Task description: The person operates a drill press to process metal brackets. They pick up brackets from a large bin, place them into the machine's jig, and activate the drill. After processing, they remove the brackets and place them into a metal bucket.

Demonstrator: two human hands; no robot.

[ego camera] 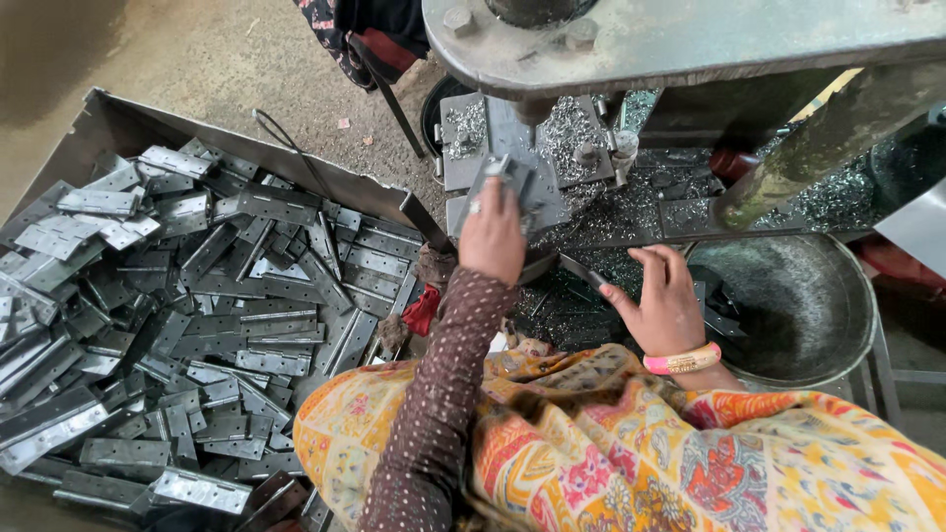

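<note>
Workshop floor, grey and dusty. Near left, tray (118,123) full of metal hinges (197,325). Right hand (668,305) open, fingers spread, beside round pan (838,335). Farther, left hand (493,236), fingers closed on hinge piece (512,177) at press machine (680,39).

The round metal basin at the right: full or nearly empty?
Nearly empty. The basin shows bare dark bottom across most of its inside; only a few hinge pieces lie at its left edge, beside the right hand.

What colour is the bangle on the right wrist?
The bangle on the right hand is pink with a pale stripe, seen in the head view.
</note>
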